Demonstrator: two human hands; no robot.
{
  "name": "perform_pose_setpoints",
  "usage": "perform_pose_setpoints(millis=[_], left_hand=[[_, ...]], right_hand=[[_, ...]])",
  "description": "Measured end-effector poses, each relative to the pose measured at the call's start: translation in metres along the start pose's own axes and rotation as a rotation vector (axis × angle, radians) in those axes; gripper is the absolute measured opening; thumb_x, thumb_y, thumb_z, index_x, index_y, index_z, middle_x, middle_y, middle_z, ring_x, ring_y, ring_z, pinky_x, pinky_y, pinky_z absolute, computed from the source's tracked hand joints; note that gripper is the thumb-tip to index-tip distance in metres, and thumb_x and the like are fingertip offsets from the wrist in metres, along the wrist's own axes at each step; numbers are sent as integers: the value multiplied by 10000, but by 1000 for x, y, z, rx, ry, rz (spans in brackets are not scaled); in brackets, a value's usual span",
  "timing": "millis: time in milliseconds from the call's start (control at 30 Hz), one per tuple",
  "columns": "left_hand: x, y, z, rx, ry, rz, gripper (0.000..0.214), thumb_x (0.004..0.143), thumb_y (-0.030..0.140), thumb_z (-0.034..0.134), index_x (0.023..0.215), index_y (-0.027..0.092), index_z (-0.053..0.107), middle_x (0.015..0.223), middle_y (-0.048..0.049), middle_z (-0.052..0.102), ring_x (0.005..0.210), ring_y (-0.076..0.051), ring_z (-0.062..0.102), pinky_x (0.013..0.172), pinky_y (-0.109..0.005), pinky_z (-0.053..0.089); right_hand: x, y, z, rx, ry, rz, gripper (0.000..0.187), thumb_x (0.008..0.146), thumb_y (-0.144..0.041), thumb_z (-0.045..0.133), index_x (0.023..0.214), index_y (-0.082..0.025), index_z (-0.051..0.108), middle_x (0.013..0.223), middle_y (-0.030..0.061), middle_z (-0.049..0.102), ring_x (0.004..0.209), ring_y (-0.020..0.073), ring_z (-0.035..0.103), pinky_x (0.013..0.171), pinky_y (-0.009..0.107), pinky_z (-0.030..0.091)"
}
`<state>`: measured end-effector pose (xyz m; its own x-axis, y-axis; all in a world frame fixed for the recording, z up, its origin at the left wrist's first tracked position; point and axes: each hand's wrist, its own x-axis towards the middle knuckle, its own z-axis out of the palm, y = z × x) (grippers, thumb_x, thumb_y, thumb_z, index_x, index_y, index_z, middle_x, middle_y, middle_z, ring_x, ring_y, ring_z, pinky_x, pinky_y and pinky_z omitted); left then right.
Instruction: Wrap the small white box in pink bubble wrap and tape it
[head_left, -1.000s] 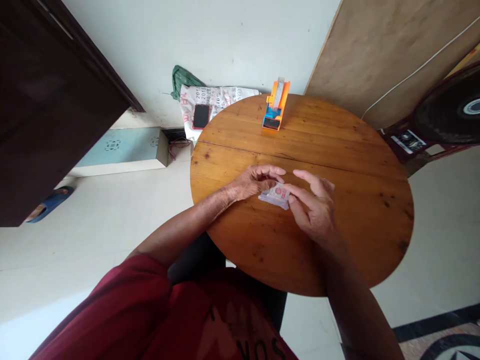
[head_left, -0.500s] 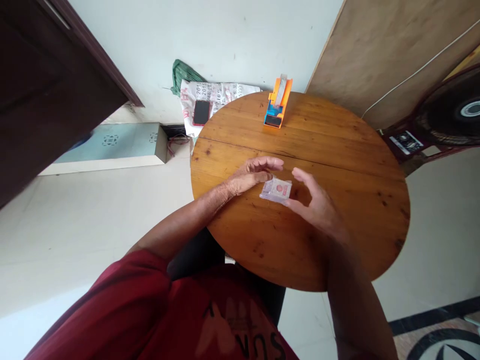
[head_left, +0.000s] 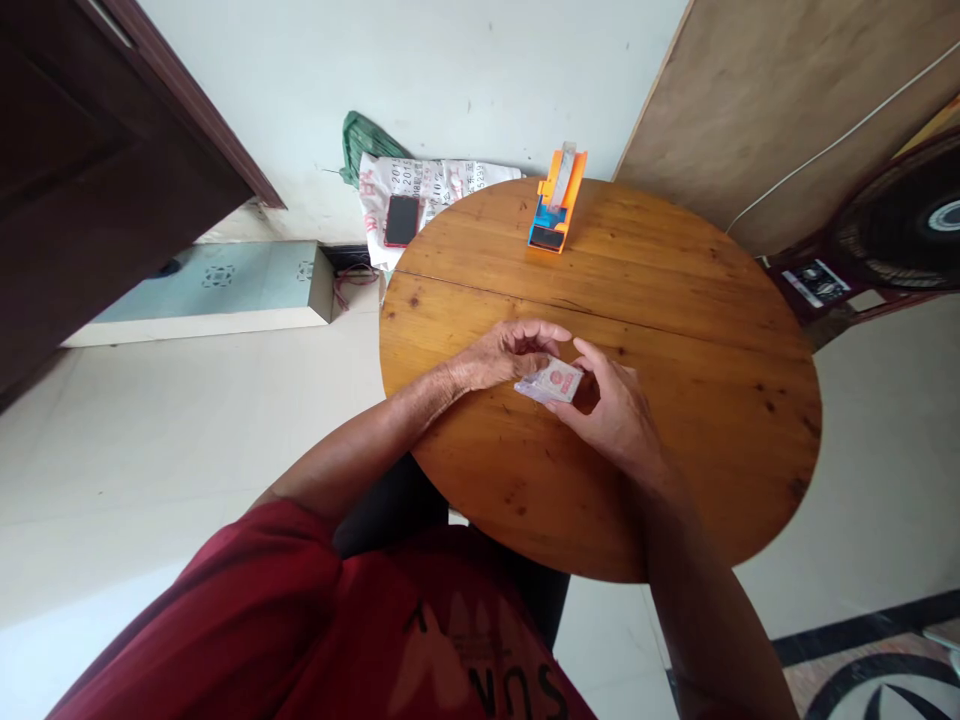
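Note:
A small flat white packet (head_left: 562,380) with a red round mark and red print sits in loose clear plastic, between my hands above the round table. My left hand (head_left: 510,352) pinches it at its upper left corner, the thumb on top and the fingers curled beyond. My right hand (head_left: 619,405) comes in from the right. Its thumb meets the lower edge of the packet and its fingers reach round the far right edge, so it grips the packet too. What the packet contains is hidden.
An orange and blue tape dispenser (head_left: 556,200) stands on the far side of the wooden table (head_left: 705,400). Beyond the left edge lie a phone (head_left: 402,220) on a printed white sack (head_left: 469,178) and a green bag (head_left: 367,138). A fan (head_left: 911,205) is at the right.
My right hand has moved left and closed onto the packet, where its fingers were spread before. The packet has tilted slightly. My left hand keeps its hold.

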<state>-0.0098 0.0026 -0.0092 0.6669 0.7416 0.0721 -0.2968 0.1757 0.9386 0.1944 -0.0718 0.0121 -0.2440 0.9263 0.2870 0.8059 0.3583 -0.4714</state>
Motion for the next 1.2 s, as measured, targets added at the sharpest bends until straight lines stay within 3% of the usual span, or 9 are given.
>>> perform_pose_setpoints(millis=[67, 133, 233, 300, 467, 700, 900, 1067, 1200], left_hand=[[0, 2, 0, 1, 10, -2, 474, 759, 343, 839, 1176, 182, 684, 935, -33, 677, 730, -95, 618, 667, -217, 466], [-1, 4, 0, 17, 31, -14, 470, 752, 336, 840, 1170, 183, 691, 941, -33, 676, 739, -97, 615, 679, -220, 469], [-1, 6, -1, 51, 91, -3, 439, 746, 317, 832, 1142, 178, 704, 992, -46, 690, 835, -123, 638, 775, -249, 490], [-1, 5, -3, 61, 134, 7, 414, 756, 307, 814, 1131, 172, 705, 1014, -50, 698, 886, -136, 647, 841, -275, 492], [2, 3, -4, 47, 255, 2, 350, 787, 278, 773, 1108, 159, 701, 972, -38, 705, 845, -123, 644, 847, -285, 486], [3, 5, 3, -4, 224, -18, 277, 780, 148, 725, 1056, 149, 708, 899, -17, 697, 784, -93, 620, 768, -234, 480], [4, 4, 2, 27, 284, -18, 260, 789, 126, 691, 1047, 148, 709, 924, -4, 697, 808, -91, 632, 850, -250, 505], [1, 7, 1, 79, 178, -74, 401, 738, 170, 725, 1136, 157, 686, 1106, -62, 702, 1025, -179, 649, 993, -353, 490], [-2, 7, 4, 317, 70, -95, 629, 722, 298, 796, 1314, 185, 615, 1248, -110, 640, 1133, -239, 603, 1043, -425, 461]], right_hand=[[0, -2, -5, 12, 18, -45, 751, 760, -411, 777, 1435, -263, 482, 1234, 131, 705, 1106, 355, 663, 950, 552, 479], [0, -5, -12, 28, 85, -89, 587, 805, -401, 753, 1345, -266, 569, 1256, 124, 692, 1139, 339, 653, 963, 530, 472], [1, -9, -19, 41, 219, -157, 184, 883, -292, 693, 1064, -263, 710, 1074, 73, 732, 993, 264, 694, 902, 455, 483], [2, -10, -19, 38, 264, -212, 63, 892, -232, 686, 926, -258, 732, 961, 40, 736, 879, 219, 696, 854, 420, 480], [4, -9, -8, -3, 273, -273, 77, 863, -191, 715, 900, -254, 737, 959, 22, 739, 860, 192, 692, 845, 396, 466], [6, -14, -3, -176, 297, -328, 69, 895, -195, 693, 878, -255, 723, 921, 1, 763, 817, 182, 653, 815, 388, 414], [8, -18, 0, -206, 299, -284, 139, 932, -190, 630, 810, -239, 673, 896, 2, 770, 794, 179, 643, 811, 383, 393], [11, -18, -1, -80, 269, -169, 167, 963, -242, 564, 818, -255, 644, 912, 17, 763, 862, 210, 681, 840, 397, 421], [12, -18, -2, -35, 239, -118, 202, 983, -247, 486, 828, -254, 616, 904, 34, 751, 866, 227, 668, 835, 411, 415]])
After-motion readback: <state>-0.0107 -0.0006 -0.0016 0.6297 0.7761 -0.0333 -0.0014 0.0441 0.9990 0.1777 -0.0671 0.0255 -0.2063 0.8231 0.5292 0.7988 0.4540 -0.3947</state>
